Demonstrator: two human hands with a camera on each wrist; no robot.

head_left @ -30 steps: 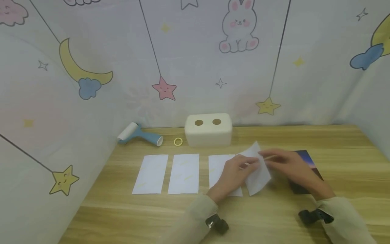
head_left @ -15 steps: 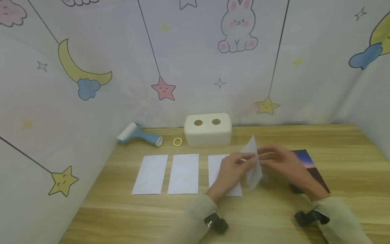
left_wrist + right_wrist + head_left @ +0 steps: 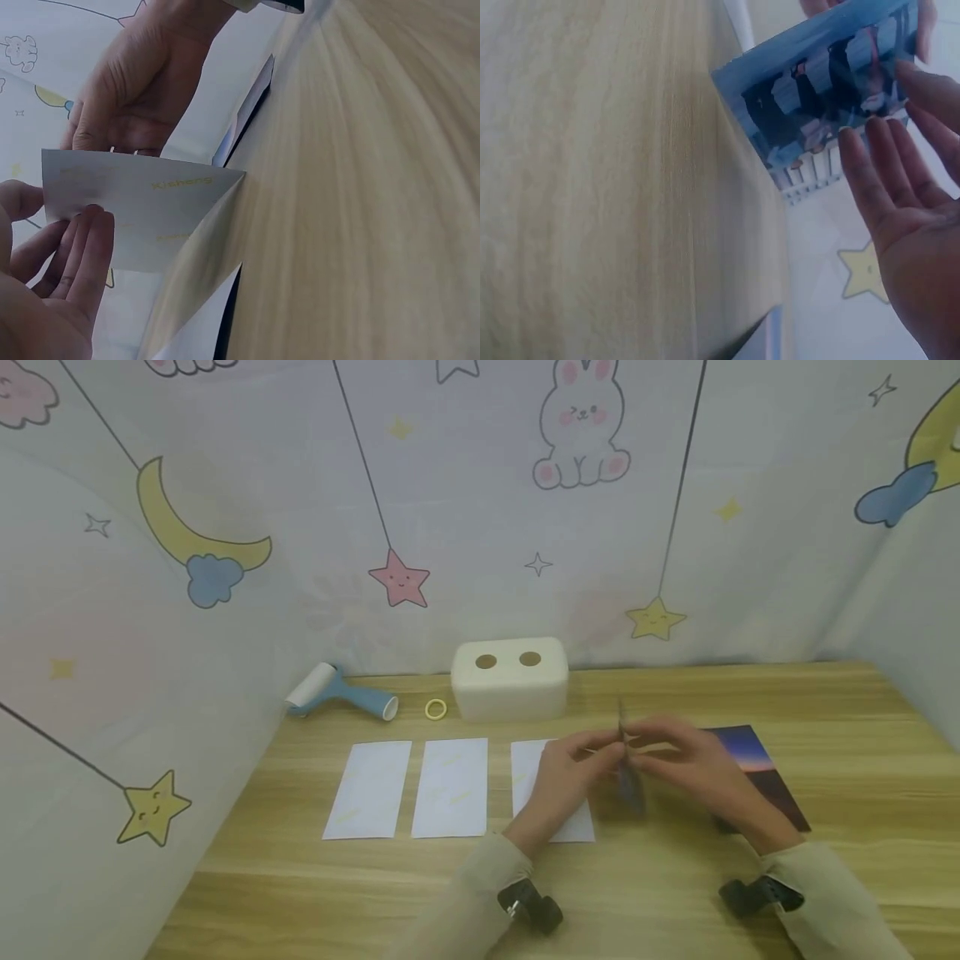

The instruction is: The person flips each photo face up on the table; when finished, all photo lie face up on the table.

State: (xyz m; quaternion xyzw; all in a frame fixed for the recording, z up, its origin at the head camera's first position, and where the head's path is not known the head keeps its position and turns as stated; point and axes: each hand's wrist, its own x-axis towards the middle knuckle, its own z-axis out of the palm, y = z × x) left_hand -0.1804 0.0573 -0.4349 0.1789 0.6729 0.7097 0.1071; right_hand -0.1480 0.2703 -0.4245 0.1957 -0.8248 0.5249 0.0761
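Between both hands a photo print stands nearly edge-on over the table in the head view. My left hand (image 3: 558, 781) pinches it from the left, and my right hand (image 3: 697, 768) has thumb and fingertips on its other side. The white back of the photo print (image 3: 142, 240), with faint yellow lettering, shows in the left wrist view. On its picture side, the photo print (image 3: 810, 97) has several figures against blue in the right wrist view. Beneath my left hand lies a white sheet (image 3: 573, 827), partly covered. Beside my right forearm lies a photo with a sunset sky (image 3: 750, 756).
Two more white sheets (image 3: 367, 789) (image 3: 450, 789) lie in a row to the left. Behind them are a blue-handled lint roller (image 3: 345, 693), a pale yellow ring (image 3: 436, 709) and a white box with two round holes (image 3: 510, 693). A patterned cloth (image 3: 465, 510) hangs behind the wooden table (image 3: 360, 902).
The photo print has turned from showing its white back to standing edge-on between my hands. My right hand has shifted slightly left, uncovering more of the sunset photo.
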